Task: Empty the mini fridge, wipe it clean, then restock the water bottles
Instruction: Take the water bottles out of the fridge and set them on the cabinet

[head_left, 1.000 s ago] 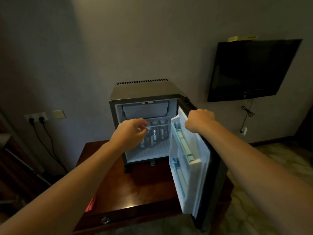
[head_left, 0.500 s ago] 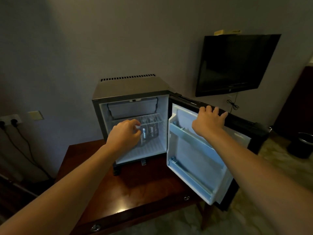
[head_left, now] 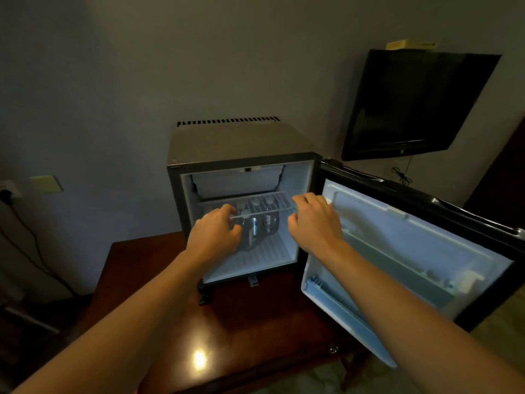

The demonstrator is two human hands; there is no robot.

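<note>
The mini fridge (head_left: 241, 140) stands on a dark wooden table (head_left: 250, 331), lit inside, with its door (head_left: 412, 251) swung wide to the right. Several small water bottles (head_left: 265, 223) stand on the fridge floor under a white wire shelf (head_left: 270, 199). My left hand (head_left: 213, 237) reaches into the fridge and its fingers curl round the leftmost water bottle (head_left: 245, 226). My right hand (head_left: 315, 223) hovers at the right side of the opening, fingers loosely bent near the shelf's front edge, holding nothing. The door racks look bare.
A black television (head_left: 412, 103) hangs on the wall to the right, with a yellowish object (head_left: 409, 44) on top. Wall sockets with plugged cables (head_left: 7, 191) are at far left. The table's front edge has a drawer knob (head_left: 333, 350).
The door has swung fully open. My right hand has left the door's top edge and moved left to the fridge opening. My left hand has reached further in, onto a bottle.
</note>
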